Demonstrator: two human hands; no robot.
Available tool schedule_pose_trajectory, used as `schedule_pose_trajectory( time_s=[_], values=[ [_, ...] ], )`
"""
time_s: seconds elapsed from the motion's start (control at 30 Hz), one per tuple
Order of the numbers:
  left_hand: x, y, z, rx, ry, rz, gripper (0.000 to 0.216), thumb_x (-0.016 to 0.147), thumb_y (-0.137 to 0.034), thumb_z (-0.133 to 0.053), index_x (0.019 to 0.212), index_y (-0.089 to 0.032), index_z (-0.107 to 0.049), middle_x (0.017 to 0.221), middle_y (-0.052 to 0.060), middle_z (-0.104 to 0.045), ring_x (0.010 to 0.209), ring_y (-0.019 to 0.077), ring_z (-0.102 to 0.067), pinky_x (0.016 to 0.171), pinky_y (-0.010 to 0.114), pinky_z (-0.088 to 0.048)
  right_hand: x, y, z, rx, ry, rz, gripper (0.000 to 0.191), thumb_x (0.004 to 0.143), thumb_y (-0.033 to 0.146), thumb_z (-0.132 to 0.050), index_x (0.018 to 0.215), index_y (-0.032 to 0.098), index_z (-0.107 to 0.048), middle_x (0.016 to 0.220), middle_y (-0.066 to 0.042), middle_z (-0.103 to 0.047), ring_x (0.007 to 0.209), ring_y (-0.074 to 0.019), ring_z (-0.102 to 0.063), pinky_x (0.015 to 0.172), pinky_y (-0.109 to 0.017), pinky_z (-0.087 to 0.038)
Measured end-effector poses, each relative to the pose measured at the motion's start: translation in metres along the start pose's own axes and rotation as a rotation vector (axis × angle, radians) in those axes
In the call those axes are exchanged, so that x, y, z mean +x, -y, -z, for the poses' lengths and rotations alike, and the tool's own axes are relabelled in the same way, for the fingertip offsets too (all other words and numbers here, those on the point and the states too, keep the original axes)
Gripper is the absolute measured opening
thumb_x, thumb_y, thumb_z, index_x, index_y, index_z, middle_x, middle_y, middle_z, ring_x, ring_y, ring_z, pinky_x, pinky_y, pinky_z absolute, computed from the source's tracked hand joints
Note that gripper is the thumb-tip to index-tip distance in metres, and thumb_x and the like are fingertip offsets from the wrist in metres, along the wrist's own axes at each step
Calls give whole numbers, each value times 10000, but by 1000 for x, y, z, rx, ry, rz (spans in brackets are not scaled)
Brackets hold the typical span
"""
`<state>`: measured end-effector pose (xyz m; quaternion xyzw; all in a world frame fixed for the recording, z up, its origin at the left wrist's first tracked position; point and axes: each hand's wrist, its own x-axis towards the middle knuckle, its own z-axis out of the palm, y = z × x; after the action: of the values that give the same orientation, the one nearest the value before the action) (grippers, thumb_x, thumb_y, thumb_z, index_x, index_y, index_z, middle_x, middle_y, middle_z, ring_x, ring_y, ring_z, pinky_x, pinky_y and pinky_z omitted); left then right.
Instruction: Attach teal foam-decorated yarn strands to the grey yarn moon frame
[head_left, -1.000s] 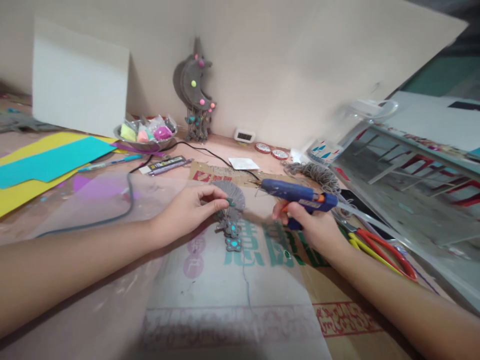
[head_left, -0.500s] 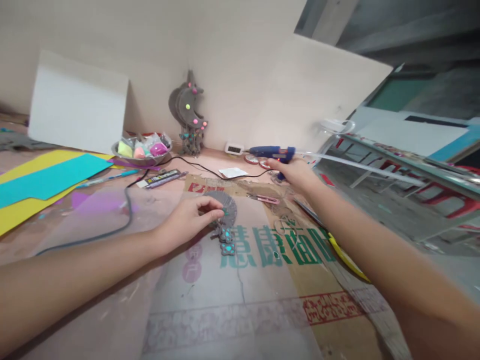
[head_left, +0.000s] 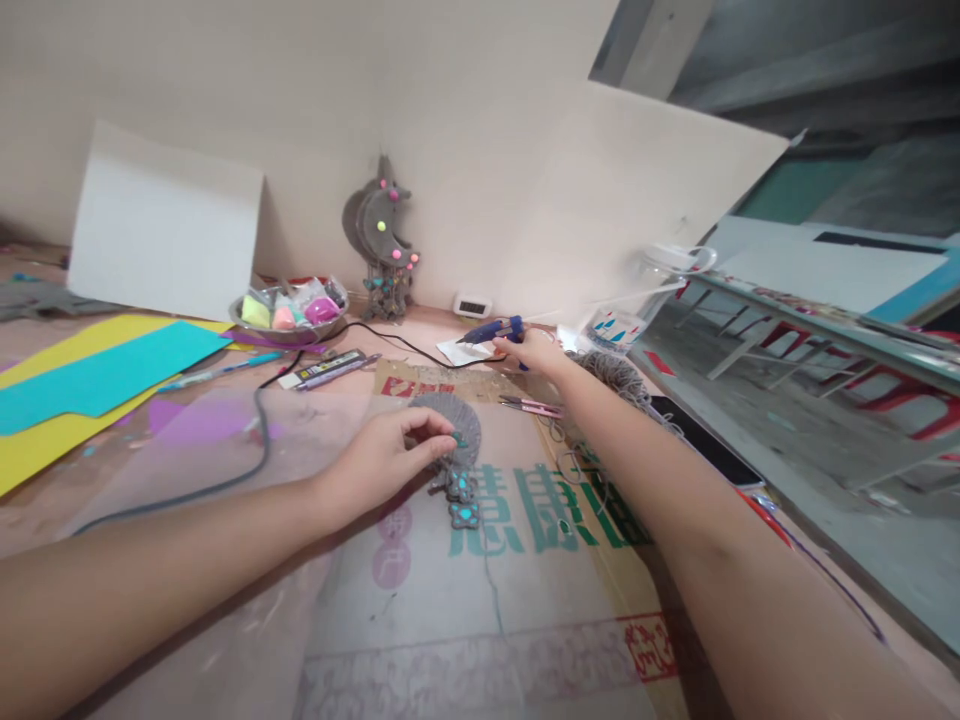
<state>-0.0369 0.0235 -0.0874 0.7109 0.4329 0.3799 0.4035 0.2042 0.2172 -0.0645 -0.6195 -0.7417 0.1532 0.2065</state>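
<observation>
Right hand [head_left: 536, 352] — glue gun [head_left: 489, 332], bowl [head_left: 291, 334] (packets [head_left: 321, 309] inside)

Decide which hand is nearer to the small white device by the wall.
Right. The right hand, holding the blue glue gun, is in front and right of the white device; the left hand, at the gray disc, is farther off, front-left.

Wall [head_left: 510, 180]: softly lit, dimmed toward the upper left.
White board [head_left: 165, 220]: shadowed along its right side.
Plastic sheet [head_left: 247, 610]: hazed by faint glare.
Right hand [head_left: 534, 352]: slightly blurred.
Forearms [head_left: 187, 570]: stretched by wide-angle distortion.
Background room [head_left: 757, 80]: left dim, unsharp.
</observation>
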Motion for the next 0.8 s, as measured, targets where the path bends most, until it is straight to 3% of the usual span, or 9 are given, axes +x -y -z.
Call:
schedule_pose_trajectory(
  time_s=[0.3,0.53,0.67,0.8],
  values=[
    [-1,-3,1,25,-12,4,232,866,-387,-554,927,-175,-629,928,38,-704,866,179,-646,789,304,-508,-6,2,9,-90,27,54,421,797,479,-654,991,105,-665,899,-134,-722,850,-248,-650,783,-326,-483],
    [-3,-6,2,79,-15,-9,220,865,-385,-545,898,-186,-634,890,28,-712,829,180,-656,737,279,-517,-22,-13,33,-41,60,125,396,911,385,-515,1211,144,-611,1113,-79,-705,926,-168,-646,815,-252,-483],
    [-3,-7,2,85,-14,-21,216,867,-384,-543,902,-194,-640,912,30,-719,846,185,-662,753,281,-519,-39,-17,49,-94,56,104,362,888,391,-545,1119,136,-658,1046,-88,-722,863,-184,-650,769,-257,-473],
    [-3,-10,1,82,-27,-3,219,854,-391,-562,878,-189,-645,915,35,-723,855,192,-665,763,285,-517,-78,-16,70,-185,51,102,242,810,294,-608,952,119,-696,972,-121,-715,874,-224,-634,789,-303,-447]
  ],
)
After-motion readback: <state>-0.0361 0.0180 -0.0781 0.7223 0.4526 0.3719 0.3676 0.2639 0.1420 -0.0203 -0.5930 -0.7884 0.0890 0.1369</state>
